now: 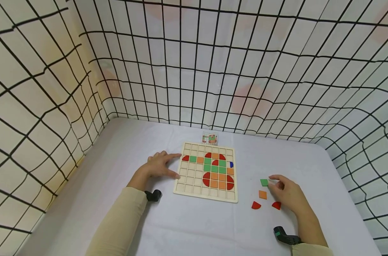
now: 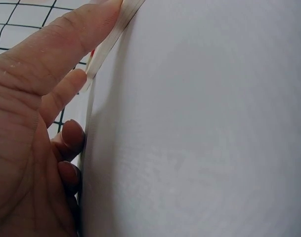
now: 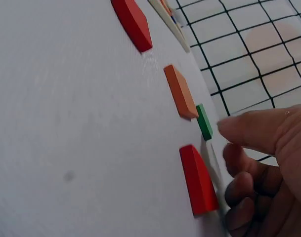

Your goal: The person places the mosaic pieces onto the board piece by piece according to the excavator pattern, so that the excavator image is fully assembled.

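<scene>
A pale wooden grid board [image 1: 191, 183] lies mid-table, bearing red quarter-circle, green and orange square tiles and a small blue piece [image 1: 231, 164]. My left hand [image 1: 159, 165] touches the board's left edge with thumb and index finger spread. To the right of the board, my right hand [image 1: 286, 193] is beside a loose green square tile [image 1: 264, 182]; in the right wrist view its thumb appears just short of that tile [image 3: 204, 122]. An orange square tile [image 1: 262, 194] and two red quarter-circle tiles, one nearer the board [image 1: 256, 205] and one by the hand [image 1: 276, 205], lie close by.
A small picture card [image 1: 210, 138] with a coloured grid pattern stands behind the board. Black wire mesh [image 1: 213, 67] walls rise at the back and both sides of the white-covered table [image 1: 194, 227]. Each wrist carries a black device, such as this one [image 1: 286, 236].
</scene>
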### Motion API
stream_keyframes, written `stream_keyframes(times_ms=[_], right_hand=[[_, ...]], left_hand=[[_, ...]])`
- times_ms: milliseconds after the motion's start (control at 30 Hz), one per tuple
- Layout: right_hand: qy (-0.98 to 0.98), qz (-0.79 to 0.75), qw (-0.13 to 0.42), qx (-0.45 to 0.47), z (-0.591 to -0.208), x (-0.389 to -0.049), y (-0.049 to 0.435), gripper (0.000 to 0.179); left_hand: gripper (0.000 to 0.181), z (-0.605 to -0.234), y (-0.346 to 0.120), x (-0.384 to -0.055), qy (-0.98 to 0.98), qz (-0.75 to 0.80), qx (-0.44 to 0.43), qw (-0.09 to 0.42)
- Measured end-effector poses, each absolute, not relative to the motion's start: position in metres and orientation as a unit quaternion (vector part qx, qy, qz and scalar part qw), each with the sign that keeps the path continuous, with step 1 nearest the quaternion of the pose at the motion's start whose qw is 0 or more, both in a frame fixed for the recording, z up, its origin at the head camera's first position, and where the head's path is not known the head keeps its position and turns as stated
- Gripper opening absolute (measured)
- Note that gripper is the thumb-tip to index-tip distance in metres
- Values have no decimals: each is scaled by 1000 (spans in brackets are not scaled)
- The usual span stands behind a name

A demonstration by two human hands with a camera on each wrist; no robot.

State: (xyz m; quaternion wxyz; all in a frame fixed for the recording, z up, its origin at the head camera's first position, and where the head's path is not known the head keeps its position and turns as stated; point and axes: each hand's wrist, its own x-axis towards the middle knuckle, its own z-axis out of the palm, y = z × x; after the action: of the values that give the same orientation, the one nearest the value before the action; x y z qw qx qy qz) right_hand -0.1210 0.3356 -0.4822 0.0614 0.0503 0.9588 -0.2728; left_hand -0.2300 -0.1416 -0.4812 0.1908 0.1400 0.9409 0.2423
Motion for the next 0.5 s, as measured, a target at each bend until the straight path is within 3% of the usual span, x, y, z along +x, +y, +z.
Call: stream_keyframes(times_ms=[500], right_hand=[[960, -265, 79, 31, -491, -124, 338, 42]], left_hand=[[95, -481, -143, -230, 939, 247, 148, 189]])
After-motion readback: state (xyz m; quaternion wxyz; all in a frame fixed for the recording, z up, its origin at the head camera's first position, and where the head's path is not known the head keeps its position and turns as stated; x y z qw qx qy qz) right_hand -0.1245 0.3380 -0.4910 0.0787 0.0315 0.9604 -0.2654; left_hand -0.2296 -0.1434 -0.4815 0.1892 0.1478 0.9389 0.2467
